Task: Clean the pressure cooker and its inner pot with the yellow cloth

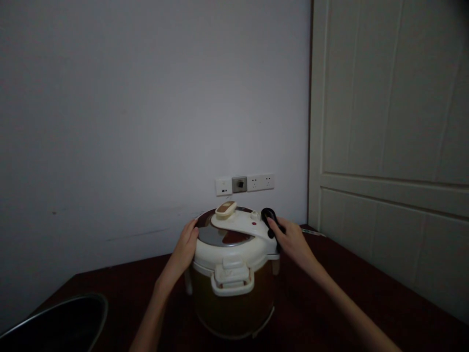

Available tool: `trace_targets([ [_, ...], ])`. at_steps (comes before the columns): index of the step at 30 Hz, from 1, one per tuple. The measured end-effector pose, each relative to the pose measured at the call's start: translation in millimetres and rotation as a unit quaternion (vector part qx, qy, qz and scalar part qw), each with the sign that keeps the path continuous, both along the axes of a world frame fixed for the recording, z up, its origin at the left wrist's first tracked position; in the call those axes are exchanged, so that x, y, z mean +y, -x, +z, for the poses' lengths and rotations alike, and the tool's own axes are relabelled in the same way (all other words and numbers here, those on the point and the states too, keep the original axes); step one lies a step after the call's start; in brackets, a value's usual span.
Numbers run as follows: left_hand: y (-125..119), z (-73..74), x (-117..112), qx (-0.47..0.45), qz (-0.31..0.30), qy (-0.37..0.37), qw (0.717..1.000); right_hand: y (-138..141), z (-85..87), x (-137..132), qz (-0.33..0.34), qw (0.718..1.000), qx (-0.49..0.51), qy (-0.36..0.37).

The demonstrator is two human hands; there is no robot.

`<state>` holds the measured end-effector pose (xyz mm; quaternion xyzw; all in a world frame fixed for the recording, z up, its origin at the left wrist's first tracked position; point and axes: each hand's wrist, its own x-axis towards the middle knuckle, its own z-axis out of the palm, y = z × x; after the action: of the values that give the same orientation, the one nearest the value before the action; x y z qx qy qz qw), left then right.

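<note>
— Where is the cooker?

— The electric pressure cooker [234,303] stands between my two hands on the dark wooden table [366,293], its white lid [238,249] on top.

— And your left hand?

— My left hand [186,248] lies against the lid's left rim, fingers pressed together and curved along the edge, not wrapped around anything.

— The right?

— My right hand [293,242] is at the lid's right side, fingers stretched forward to the black knob [269,215]. They touch it, but I cannot tell whether they pinch it.

— What else is on the lid?

— A beige handle [225,209] sits on top, beyond my left fingertips. A white latch [232,278] is at the front, below and between my hands.

— Around you?

— A metal bowl [66,318] sits well left of my left wrist. The wall sockets [245,184] are behind the cooker, and a pale door [395,122] is beyond my right hand.
</note>
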<state>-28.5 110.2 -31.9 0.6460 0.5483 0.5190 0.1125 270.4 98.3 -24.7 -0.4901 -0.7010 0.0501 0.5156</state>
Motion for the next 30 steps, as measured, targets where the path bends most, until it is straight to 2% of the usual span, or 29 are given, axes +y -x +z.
trace_targets([
  [3,1.4,-1.7,2.5,0.000,0.002,-0.010,1.000,8.5,-16.6,-29.0,-0.010,0.993,-0.012,-0.114],
  [5,1.7,-1.8,2.2,0.001,-0.003,-0.010,1.000,16.4,-25.3,-49.2,0.015,0.984,-0.063,-0.168],
  [8,1.0,-1.1,0.2,-0.001,-0.005,-0.005,1.000,30.3,-23.1,-65.1,0.078,0.959,-0.171,-0.211],
  [11,0.3,-1.3,-0.4,-0.001,-0.001,-0.009,1.000,46.8,-0.1,-57.0,0.071,0.949,-0.236,-0.198],
  [16,1.0,-2.7,0.5,0.000,-0.003,-0.012,1.000,73.9,51.2,-18.6,0.003,0.948,-0.311,-0.065],
  [19,0.4,-1.6,-1.2,-0.007,-0.006,-0.005,1.000,79.5,68.4,0.5,-0.020,0.934,-0.356,-0.015],
  [24,-1.3,1.5,-4.4,-0.005,-0.017,-0.008,1.000,72.8,72.1,10.1,-0.049,0.920,-0.385,-0.047],
  [30,-2.0,1.9,-5.0,-0.001,-0.019,-0.016,1.000,70.6,58.0,-21.4,-0.039,0.908,-0.402,-0.109],
])
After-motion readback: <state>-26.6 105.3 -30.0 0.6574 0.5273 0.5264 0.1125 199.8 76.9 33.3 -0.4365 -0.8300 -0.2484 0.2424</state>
